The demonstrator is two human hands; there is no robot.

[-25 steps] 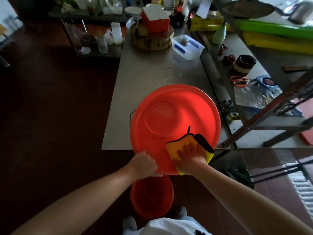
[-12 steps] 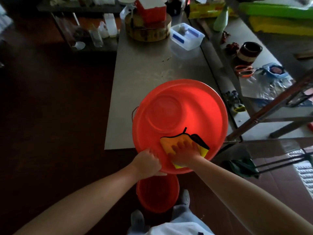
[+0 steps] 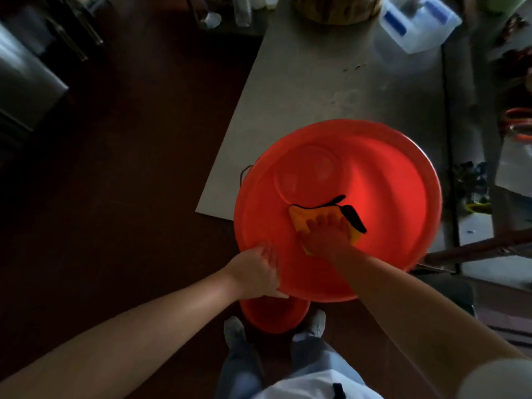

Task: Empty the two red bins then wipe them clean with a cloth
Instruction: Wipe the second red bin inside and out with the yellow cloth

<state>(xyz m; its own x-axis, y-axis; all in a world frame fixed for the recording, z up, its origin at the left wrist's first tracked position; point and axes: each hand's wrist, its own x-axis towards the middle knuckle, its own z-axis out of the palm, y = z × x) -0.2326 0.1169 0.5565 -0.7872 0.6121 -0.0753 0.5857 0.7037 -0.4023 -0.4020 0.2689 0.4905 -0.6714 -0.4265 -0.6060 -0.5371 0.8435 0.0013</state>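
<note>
Ahead of the right grip point(image 3: 325, 240), flat on the cloth point(image 3: 298, 217), the big red bin point(image 3: 374, 168) offers smooth open wall up to its far rim. That rim rings both sides, and the left grip point(image 3: 256, 272) holds its near edge. Past it the tabletop point(image 3: 316, 82) runs free up to a clear tub point(image 3: 417, 21). A slanted metal bar point(image 3: 475, 247) crowds the bin's right side. Under the left grip a smaller red bin point(image 3: 273, 315) blocks the floor.

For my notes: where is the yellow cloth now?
In the head view, the yellow cloth lies inside the large red bin, right of centre, under the right hand.
</note>
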